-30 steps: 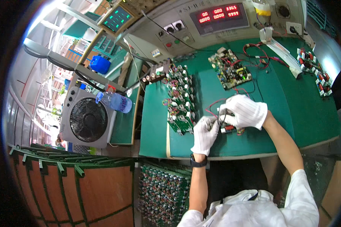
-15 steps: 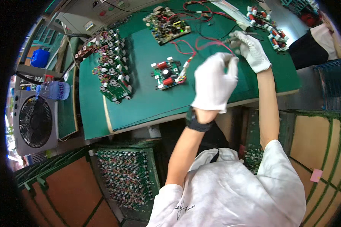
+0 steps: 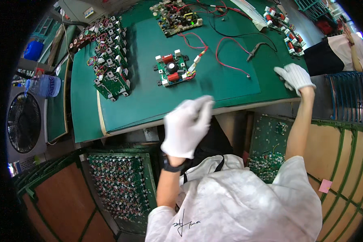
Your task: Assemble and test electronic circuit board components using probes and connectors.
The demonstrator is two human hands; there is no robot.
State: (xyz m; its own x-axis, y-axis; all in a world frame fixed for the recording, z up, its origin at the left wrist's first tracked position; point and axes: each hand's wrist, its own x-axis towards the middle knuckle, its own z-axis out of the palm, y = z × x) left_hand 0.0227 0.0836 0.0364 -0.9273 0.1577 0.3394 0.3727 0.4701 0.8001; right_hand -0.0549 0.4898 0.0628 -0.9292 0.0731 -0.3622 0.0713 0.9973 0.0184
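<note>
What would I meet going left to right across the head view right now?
Gray fan, long row of circuit boards, single green board with red components, curved red lead, right gloved hand.

Cloth and Plastic, Matt and Glossy

The left hand wears matt white cloth; the right hand wears finely ribbed fabric. Ahead of the left hand, the tabletop covering looks smooth, with a faint sheen. Left of it, the bottle is clear, glossy plastic. Below the right hand, the panel resembles matt wood.
</note>
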